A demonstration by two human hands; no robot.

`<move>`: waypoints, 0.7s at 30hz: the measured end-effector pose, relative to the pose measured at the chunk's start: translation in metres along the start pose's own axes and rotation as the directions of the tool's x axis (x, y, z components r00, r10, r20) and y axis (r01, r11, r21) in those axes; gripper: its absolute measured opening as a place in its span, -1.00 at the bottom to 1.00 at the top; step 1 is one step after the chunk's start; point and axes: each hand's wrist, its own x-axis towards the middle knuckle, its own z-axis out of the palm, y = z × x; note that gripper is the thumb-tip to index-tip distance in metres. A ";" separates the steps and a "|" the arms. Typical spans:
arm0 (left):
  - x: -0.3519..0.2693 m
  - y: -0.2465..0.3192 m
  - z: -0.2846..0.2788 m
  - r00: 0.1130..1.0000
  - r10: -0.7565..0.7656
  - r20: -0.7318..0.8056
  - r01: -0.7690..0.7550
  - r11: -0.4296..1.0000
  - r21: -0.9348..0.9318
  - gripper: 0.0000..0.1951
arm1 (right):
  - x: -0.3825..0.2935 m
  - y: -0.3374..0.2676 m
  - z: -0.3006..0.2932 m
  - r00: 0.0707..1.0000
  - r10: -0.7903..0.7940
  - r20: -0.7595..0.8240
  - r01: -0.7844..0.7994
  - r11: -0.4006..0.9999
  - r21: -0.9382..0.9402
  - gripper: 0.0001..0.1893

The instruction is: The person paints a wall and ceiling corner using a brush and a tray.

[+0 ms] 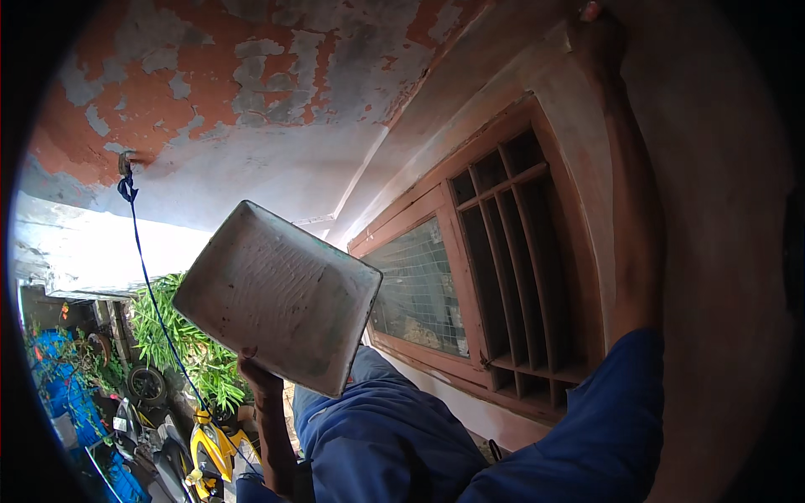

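Observation:
My left hand (pixel 256 371) grips the lower edge of a paint roller tray (pixel 277 295). Its ribbed inside faces me, coated with whitish paint residue and small dark specks. The tray is held tilted in front of my blue shirt. My right arm stretches up along the wall, and my right hand (pixel 597 41) is raised against the painted wall (pixel 704 251) above a wooden window frame (pixel 569 170). That hand is in shade with its fingers curled; whether it holds a tool I cannot make out. A small pale edge shows beside it.
Peeling orange and grey paint covers the ceiling (pixel 207 75). From a ceiling hook (pixel 125 165) hangs a blue cord (pixel 148 276) that runs down past my left arm. Below stand a yellow motorcycle (pixel 210 446), green plants (pixel 188 339) and a blue tarpaulin (pixel 69 383). Wooden bars (pixel 512 270) cross the window.

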 end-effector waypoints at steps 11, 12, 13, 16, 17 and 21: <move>-0.004 -0.003 -0.002 0.999 0.037 -0.029 -0.034 0.994 0.103 -0.27 | -0.103 -0.020 0.130 0.839 0.000 -0.544 0.045 0.996 0.071 -0.95; -0.004 -0.004 0.003 0.999 0.013 -0.032 -0.011 0.998 0.062 -0.27 | -0.125 -0.016 0.138 0.895 -0.032 -0.445 0.065 0.996 0.061 -0.86; -0.005 -0.005 0.006 0.999 -0.005 -0.044 0.006 1.000 0.027 -0.28 | -0.142 -0.015 0.156 0.952 0.014 -0.304 0.012 0.996 0.084 -0.87; 0.004 -0.020 -0.065 0.991 0.132 -0.005 -0.128 0.969 0.213 -0.29 | -0.145 -0.034 0.162 0.992 0.046 -0.119 -0.020 0.976 0.216 -0.89; 0.011 -0.028 -0.080 0.972 0.224 0.069 -0.233 0.888 0.396 -0.30 | -0.140 -0.030 0.152 0.996 0.030 -0.084 -0.005 0.960 0.279 -0.90; -0.007 -0.010 -0.001 1.000 0.022 0.020 -0.022 1.000 0.013 -0.33 | -0.058 0.012 0.077 0.963 0.031 -0.269 0.044 0.962 0.268 -0.87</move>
